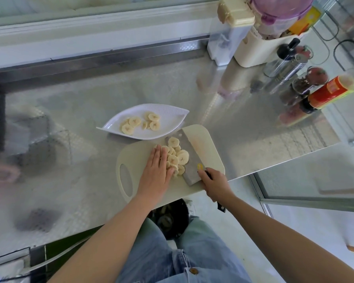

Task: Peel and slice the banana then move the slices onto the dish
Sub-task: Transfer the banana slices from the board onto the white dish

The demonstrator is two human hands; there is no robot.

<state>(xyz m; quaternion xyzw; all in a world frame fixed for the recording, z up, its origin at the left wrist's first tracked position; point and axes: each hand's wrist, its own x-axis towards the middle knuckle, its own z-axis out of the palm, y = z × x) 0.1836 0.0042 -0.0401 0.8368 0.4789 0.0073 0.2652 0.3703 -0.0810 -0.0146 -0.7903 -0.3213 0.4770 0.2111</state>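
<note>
- Denim-clad legs (192,258) sit lowest in view, beneath two forearms reaching to the counter's front edge.
- Banana slices (177,158) lie heaped on the cutting board (211,144), hemmed between the left hand (156,170) and the cleaver (189,174). The plated slices (139,122) already rest on the dish (168,113).
- Left hand: fingers straight and together, laid flat against the heap.
- Right hand (215,183): curled round the cleaver's handle, forefinger stretched onto the blade.
- Risk — the left fingertips are close to the blade, so a hard squeeze could bring skin onto steel. Soft slices could also slide off a tilted blade on the way over.
- Edges — the board's near corner lies right at the counter's front edge, so a shove toward the body could send slices, or the board, to the floor.
- Room: the dish sits just beside the board's far-left corner, so the carry looks short. The countertop (80,119) spreads wide to the left, and the bottles (325,92) stand well apart on the right.
</note>
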